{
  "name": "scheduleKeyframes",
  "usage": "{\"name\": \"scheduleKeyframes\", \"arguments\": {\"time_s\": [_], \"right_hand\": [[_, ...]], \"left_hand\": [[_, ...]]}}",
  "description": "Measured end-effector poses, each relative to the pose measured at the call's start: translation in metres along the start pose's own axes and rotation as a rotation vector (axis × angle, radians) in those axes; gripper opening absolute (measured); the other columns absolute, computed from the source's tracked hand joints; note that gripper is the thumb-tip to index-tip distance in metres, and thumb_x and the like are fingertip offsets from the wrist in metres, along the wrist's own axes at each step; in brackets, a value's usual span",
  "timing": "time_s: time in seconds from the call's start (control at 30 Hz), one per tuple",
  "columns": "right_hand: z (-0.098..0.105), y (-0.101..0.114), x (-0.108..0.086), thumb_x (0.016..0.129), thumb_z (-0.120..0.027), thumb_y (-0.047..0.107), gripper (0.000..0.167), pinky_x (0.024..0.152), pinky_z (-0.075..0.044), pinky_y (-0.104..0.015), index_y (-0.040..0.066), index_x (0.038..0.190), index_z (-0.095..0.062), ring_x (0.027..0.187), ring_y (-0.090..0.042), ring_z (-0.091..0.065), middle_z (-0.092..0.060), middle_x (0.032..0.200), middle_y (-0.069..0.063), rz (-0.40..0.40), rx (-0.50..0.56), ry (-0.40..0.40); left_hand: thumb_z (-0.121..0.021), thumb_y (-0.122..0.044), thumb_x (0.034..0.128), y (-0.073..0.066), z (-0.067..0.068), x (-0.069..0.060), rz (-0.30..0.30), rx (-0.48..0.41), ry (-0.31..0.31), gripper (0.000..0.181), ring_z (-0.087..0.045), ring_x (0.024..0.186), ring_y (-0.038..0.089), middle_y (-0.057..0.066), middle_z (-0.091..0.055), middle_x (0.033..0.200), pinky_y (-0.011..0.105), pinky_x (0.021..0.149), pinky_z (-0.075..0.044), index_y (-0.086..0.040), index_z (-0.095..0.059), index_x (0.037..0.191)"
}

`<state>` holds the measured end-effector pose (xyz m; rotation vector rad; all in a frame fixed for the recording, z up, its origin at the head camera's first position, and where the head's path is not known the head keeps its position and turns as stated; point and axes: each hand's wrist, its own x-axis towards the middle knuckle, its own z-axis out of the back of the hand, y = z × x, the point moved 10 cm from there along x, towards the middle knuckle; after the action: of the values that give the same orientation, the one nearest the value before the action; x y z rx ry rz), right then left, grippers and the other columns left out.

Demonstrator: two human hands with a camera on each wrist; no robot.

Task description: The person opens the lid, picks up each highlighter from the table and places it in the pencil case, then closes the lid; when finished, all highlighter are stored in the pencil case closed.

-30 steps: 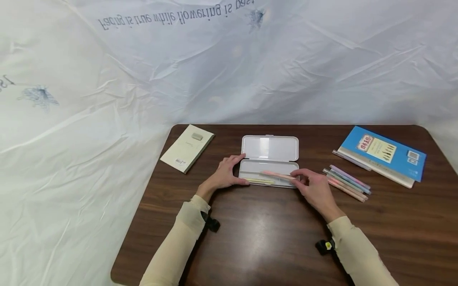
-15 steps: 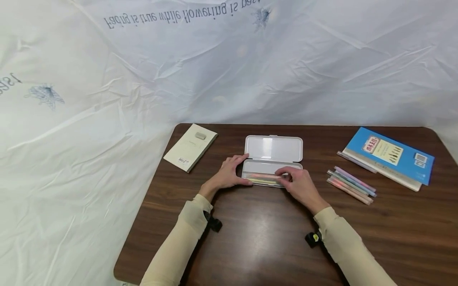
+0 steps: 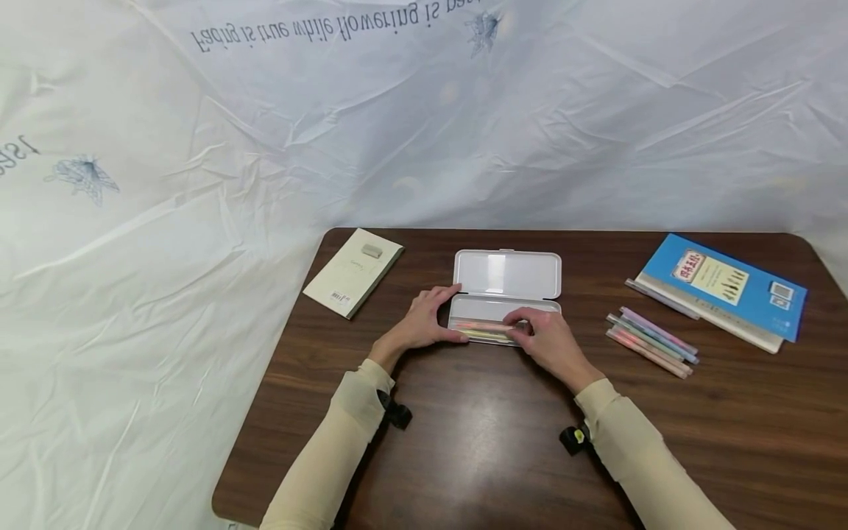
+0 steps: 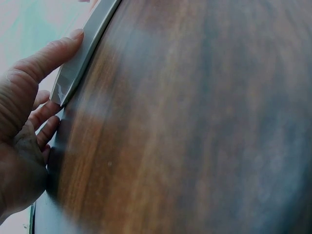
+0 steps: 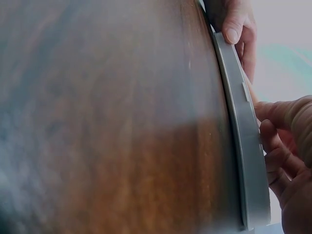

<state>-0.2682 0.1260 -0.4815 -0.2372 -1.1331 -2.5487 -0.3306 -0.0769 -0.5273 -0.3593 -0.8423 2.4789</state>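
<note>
On woodgrain tabletop (image 3: 464, 449), the left hand (image 3: 422, 322) grips a rectangular case (image 3: 490, 308).

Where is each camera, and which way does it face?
Head: on the head, looking forward and down at the table, open case, left grip, right grip and both sleeves.
Left wrist: on that wrist, looking at the left grip touching the case.
Right wrist: on that wrist, looking along the case's edge; right grip nearer, left grip farther.
Head and right wrist share both grips and the case.

Left hand (image 3: 419, 322): your thumb and forefinger spread
Right hand (image 3: 546, 340): your fingers bent toward thumb
Forearms (image 3: 321, 456): both angled inward
</note>
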Motion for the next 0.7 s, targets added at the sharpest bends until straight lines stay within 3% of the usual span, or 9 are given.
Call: {"name": "scheduleKeyframes", "arguments": {"time_s": [0.4, 0.7], "right_hand": [[0.000, 0.001, 0.001, 0.089, -0.084, 0.005, 0.013, 0.062, -0.043, -0.030, 0.011, 0.099, -0.080, 0.063, -0.008, -0.050, -0.069, 0.077, 0.004, 0.017, -0.014, 0.016], [0.018, -0.003, -0.009, 0.089, -0.084, 0.005, 0.014, 0.065, -0.049, -0.032, 0.011, 0.100, -0.079, 0.070, -0.010, -0.060, -0.075, 0.087, 0.000, 0.014, -0.030, -0.038]], "left_hand": [[-0.089, -0.055, 0.0787, 0.001, -0.001, 0.001, -0.004, 0.005, -0.001, 0.110, -0.037, 0.141, 0.029, 0.003, -0.042, 0.162, 0.057, 0.119, -0.028, -0.029, -0.031, 0.168], [-0.089, -0.053, 0.0787, 0.000, 0.000, 0.000, -0.004, -0.002, -0.001, 0.109, -0.037, 0.140, 0.030, 0.004, -0.043, 0.161, 0.057, 0.120, -0.027, -0.029, -0.032, 0.168]]}}
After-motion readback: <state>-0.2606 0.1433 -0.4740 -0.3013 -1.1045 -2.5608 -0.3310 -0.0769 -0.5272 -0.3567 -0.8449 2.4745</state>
